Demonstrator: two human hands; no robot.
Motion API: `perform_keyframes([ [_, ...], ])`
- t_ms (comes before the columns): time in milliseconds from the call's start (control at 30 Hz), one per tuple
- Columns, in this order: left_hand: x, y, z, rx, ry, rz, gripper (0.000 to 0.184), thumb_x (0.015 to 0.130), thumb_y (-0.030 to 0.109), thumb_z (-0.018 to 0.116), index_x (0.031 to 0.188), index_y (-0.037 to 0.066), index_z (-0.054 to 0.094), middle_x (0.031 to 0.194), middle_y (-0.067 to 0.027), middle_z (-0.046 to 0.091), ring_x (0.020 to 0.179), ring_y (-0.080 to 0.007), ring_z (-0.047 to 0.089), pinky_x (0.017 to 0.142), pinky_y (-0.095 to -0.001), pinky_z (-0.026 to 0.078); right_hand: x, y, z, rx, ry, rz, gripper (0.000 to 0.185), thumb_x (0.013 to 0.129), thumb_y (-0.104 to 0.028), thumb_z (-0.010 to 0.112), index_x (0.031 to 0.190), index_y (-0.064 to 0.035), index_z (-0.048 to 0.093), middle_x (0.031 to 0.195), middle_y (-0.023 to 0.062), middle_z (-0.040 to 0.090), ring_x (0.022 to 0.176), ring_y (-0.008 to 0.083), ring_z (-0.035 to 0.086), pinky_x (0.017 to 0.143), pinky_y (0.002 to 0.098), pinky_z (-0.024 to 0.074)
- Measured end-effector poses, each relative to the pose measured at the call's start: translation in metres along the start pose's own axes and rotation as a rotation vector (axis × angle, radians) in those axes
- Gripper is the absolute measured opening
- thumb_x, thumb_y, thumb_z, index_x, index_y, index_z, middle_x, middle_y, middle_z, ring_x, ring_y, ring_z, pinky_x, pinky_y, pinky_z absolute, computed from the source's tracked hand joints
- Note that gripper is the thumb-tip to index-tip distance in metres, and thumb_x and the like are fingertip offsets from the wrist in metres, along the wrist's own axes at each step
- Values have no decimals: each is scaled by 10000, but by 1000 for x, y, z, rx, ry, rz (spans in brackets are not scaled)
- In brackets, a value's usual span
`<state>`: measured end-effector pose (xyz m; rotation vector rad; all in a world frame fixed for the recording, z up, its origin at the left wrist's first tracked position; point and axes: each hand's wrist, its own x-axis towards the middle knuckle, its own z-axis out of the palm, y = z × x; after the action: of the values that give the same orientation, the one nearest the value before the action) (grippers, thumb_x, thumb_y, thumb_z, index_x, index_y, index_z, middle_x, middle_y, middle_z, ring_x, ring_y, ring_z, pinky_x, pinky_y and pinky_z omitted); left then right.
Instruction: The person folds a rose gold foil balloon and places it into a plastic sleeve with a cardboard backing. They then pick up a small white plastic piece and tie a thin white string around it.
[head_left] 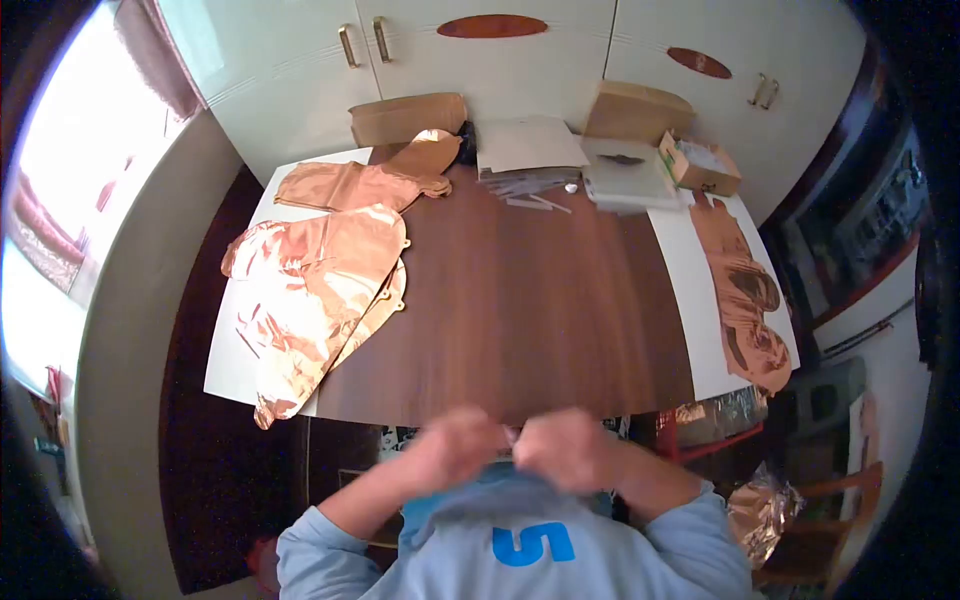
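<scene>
Both of my hands are close together in front of my chest, by the front edge of the brown table (pixel 540 300). My left hand (pixel 455 448) is closed and blurred by motion. Beside it, my right hand (pixel 568 450) is closed too, its fingers turned toward the left one. A small pale bit shows between them, too blurred to make out. Shiny copper-coloured foil pieces (pixel 320 270) lie flat and overlapping on the table's left side. Another copper-coloured foil piece (pixel 745 300) rests on the white strip at the right.
At the back stand a stack of white sheets (pixel 530 145), thin pale strips (pixel 540 202), clear plastic bags (pixel 628 180), an open carton (pixel 700 165) and brown cardboard (pixel 640 110). Crumpled foil (pixel 762 510) is by a wooden chair (pixel 835 520) at the lower right.
</scene>
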<state>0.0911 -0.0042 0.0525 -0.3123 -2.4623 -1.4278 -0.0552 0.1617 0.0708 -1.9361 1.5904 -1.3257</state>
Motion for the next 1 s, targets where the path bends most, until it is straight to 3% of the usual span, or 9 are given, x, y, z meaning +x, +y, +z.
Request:
perform_keyframes([
  [67, 11, 31, 9, -284, -72, 113, 230, 763, -32, 644, 988, 13, 658, 883, -132, 624, 763, -264, 594, 665, -347, 492, 14, 16, -11, -86, 120, 48, 80, 842, -146, 584, 836, -69, 565, 706, 102, 553, 660, 311, 604, 596, 388, 497],
  [200, 10, -5, -18, 154, 202, -93, 199, 807, -8, 611, 999, 3, 661, 870, -129, 635, 756, -268, 612, 671, -353, 503, -1, 2, 14, 146, -56, -23, 144, 848, -128, 594, 749, -41, 535, 700, 124, 529, 634, 300, 558, 580, 394, 459],
  [300, 11, 13, 5, -95, 155, 239, 338, 734, -51, 614, 1055, 47, 657, 805, -92, 647, 707, -249, 573, 641, -343, 484, 10, 26, -1, 11, 72, 43, 143, 855, -135, 590, 765, -33, 546, 713, 111, 544, 628, 284, 563, 574, 361, 464],
  [367, 20, 14, -28, 214, 261, -137, 306, 747, -56, 620, 1033, 42, 663, 827, -107, 624, 770, -257, 593, 689, -332, 489, 2, 9, 14, 148, -34, -42, 136, 858, -136, 577, 774, -33, 554, 720, 110, 551, 628, 284, 565, 561, 351, 459],
  [533, 19, 22, 0, -222, 161, 183, 180, 791, -32, 620, 951, 24, 679, 825, -116, 648, 722, -225, 602, 647, -322, 497, 14, 24, -10, 16, 110, 114, 144, 884, -132, 574, 781, -33, 561, 727, 112, 553, 648, 285, 577, 569, 360, 462],
  [633, 20, 9, -31, 205, 269, -197, 195, 803, -23, 601, 982, 9, 669, 836, -105, 618, 722, -250, 607, 689, -334, 508, -1, 6, 25, 207, -125, -58, 144, 896, -121, 561, 782, -32, 560, 716, 112, 543, 640, 280, 573, 563, 367, 461],
  [733, 13, 9, 8, -162, -71, 76, 299, 741, -21, 616, 1035, 6, 663, 872, -109, 625, 737, -247, 600, 700, -340, 494, 17, 11, -20, 82, 117, 138, 115, 895, -106, 549, 810, -34, 576, 761, 126, 570, 688, 278, 588, 609, 356, 483],
  [867, 22, 19, -36, 234, 241, -165, 227, 779, -18, 612, 990, 24, 683, 852, -121, 632, 782, -218, 604, 688, -326, 488, 1, 18, 15, 137, -87, 42, 77, 854, -90, 571, 798, -41, 588, 725, 109, 576, 642, 273, 593, 612, 343, 496],
  [1000, 17, 24, 2, -275, -115, 50, 215, 789, -28, 608, 988, 11, 679, 830, -99, 652, 703, -209, 597, 597, -319, 473, 19, 13, -30, -80, 187, 131, 102, 877, -76, 539, 790, -51, 585, 736, 119, 582, 662, 291, 603, 611, 353, 493],
])
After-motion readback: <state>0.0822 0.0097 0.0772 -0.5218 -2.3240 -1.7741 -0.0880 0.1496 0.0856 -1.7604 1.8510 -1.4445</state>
